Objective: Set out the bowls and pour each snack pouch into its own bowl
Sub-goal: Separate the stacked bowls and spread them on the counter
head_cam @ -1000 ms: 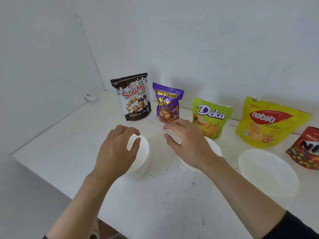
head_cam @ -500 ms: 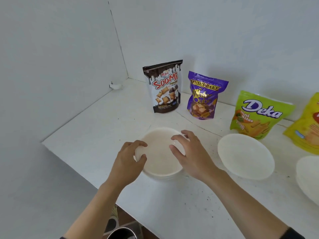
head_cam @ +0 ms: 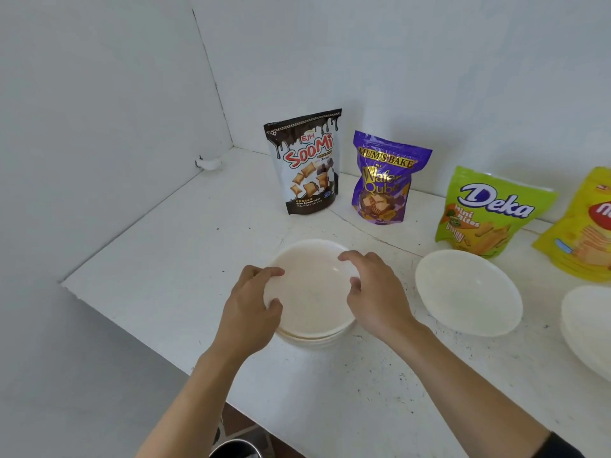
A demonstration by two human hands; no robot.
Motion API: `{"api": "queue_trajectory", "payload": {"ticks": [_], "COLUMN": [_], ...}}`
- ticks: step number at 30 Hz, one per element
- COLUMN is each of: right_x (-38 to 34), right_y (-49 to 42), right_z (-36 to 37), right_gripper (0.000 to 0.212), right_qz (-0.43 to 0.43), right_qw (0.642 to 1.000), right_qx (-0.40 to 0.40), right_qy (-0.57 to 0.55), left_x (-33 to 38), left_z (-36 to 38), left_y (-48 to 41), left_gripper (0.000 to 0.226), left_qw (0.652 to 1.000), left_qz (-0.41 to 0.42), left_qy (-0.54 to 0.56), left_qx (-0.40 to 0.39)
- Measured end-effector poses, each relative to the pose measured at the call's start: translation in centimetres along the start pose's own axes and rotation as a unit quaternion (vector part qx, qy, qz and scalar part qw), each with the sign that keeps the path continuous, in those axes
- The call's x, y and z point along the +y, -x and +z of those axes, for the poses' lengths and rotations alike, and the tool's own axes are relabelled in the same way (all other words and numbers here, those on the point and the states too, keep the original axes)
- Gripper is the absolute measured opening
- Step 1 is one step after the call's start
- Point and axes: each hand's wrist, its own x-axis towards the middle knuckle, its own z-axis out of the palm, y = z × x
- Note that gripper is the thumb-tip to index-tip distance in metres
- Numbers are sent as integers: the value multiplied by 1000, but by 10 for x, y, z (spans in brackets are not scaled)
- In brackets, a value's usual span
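A short stack of white bowls [head_cam: 312, 292] stands near the front of the white shelf. My left hand [head_cam: 253, 305] grips its left rim and my right hand [head_cam: 373, 292] grips its right rim. Another white bowl [head_cam: 469, 292] sits alone to the right, and a third [head_cam: 588, 325] is cut off at the right edge. Along the back wall stand a Soomi pouch [head_cam: 305, 160], a purple Wafer Qube pouch [head_cam: 383, 180], a green Deka pouch [head_cam: 489, 209] and a yellow pouch [head_cam: 582, 226], all closed.
The shelf [head_cam: 185, 246] ends at a front edge running diagonally below my arms. White walls close the left and back sides. A metal cup [head_cam: 234, 449] shows below the shelf edge. A small white fitting [head_cam: 210, 163] sits in the far left corner.
The stack of bowls went from tilted in my left hand to upright on the shelf. My right hand came off the neighbouring bowl and took the stack's right rim. The view swung left.
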Motion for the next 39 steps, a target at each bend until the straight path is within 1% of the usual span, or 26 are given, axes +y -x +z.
{"api": "queue_trajectory", "payload": {"ticks": [4,6,8,11,15,18,23,31,36,39], "right_x": [-2,-6,-9,-8,7,29,79,186,249,284], "right_y": [2,3,2,4,12,27,66,150,196,217], "right_z": [3,-2,-12,-36,-77,-110,-168,-254,-290,-303], "right_gripper": [46,46,45,43,45,48,53,49,50,51], "right_qz": [-23,-32,-45,-53,-26,-24,15,85,126,150], "right_qw": [998,998,998,993,974,962,949,938,926,919], "right_qx": [8,32,48,69,100,137,195,250,276,287], "right_qy": [54,44,7,-83,-201,-234,-247,-223,-225,-223], "left_x": [-5,-2,10,38,87,125,191,291,337,358], "left_z": [-5,-12,-19,-25,-21,-4,45,156,224,263], "left_y": [1,0,-3,-6,-2,4,17,59,93,112], "left_gripper": [52,53,53,53,56,59,61,63,61,60], "left_qw": [1000,1000,999,996,990,984,965,944,932,930], "left_qz": [4,24,42,68,95,106,136,157,148,147], "left_qy": [11,4,5,30,95,136,222,273,300,297], "left_qx": [1,16,31,46,43,35,-21,-100,-138,-158]}}
